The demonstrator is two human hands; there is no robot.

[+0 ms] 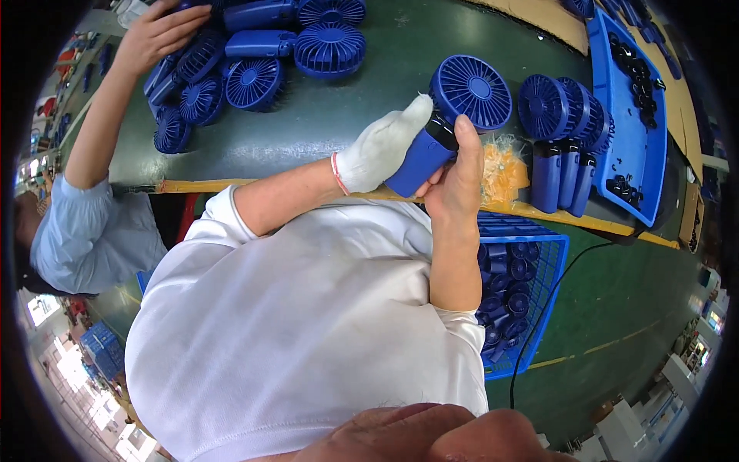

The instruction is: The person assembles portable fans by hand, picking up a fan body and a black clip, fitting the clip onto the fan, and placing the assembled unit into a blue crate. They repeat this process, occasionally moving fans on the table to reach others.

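Observation:
Between my two hands is a blue handheld fan [471,92], its round grille tilted up and away and a black collar at its neck. My left hand [385,146], in a white glove, wraps the handle from the left, thumb up by the collar. My bare right hand [456,173] closes on the handle from the right, with its thumb at the neck below the grille. Just right of my hands, several finished-looking blue fans [566,146] stand in a row at the table edge. An orange lump with pale fibres [504,173] lies between them and my right hand.
More blue fans [329,50] lie in a pile at the far left, where a co-worker's hand [165,32] reaches in. A blue tray [650,158] with small black parts stands at the right. Below the table edge, a blue crate [550,296] holds several fan pieces. A black cable [550,302] hangs there.

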